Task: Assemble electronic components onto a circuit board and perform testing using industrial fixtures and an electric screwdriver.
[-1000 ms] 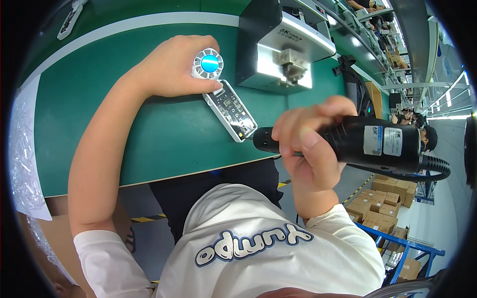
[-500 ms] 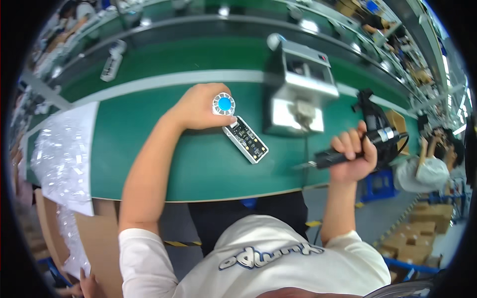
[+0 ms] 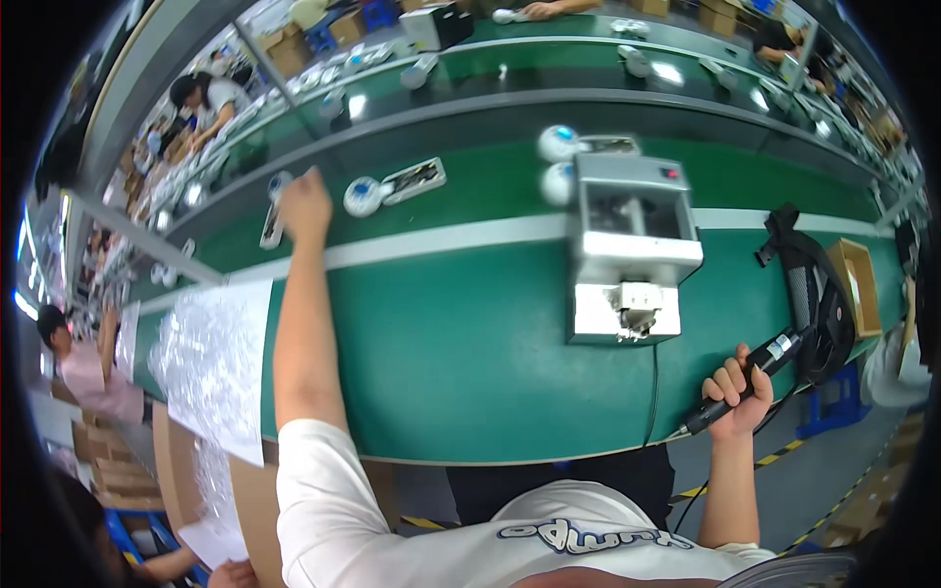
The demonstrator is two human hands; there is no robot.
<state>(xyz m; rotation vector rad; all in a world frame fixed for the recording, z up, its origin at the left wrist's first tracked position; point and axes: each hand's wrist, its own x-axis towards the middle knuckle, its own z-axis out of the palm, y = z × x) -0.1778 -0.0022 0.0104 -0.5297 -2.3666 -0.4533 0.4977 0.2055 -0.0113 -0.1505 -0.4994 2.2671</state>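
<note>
My left arm is stretched out over the far green strip, with my left hand [image 3: 307, 206] right at a white device [image 3: 272, 231] that has a round head and a slim body. The hand is smeared and covers part of the device, so I cannot tell whether its fingers grip it. Just right of it lies a similar device [image 3: 416, 180], its dark circuit board showing in the white body. At the right front, my right hand [image 3: 737, 392] is closed around a black electric screwdriver [image 3: 763, 365], its tip angled down to the left near the table's front edge.
A grey metal bench machine [image 3: 632, 245] stands right of the middle, with more round-headed devices [image 3: 560, 144] behind it. A black bag-like thing [image 3: 818, 304] and an open cardboard box [image 3: 859, 284] are at the right. Clear plastic bags [image 3: 211, 343] lie at the left.
My left hand has moved away from the device with the blue disc, outward to the far strip. My right hand keeps the screwdriver, now lower and further right. The view has shifted.
</note>
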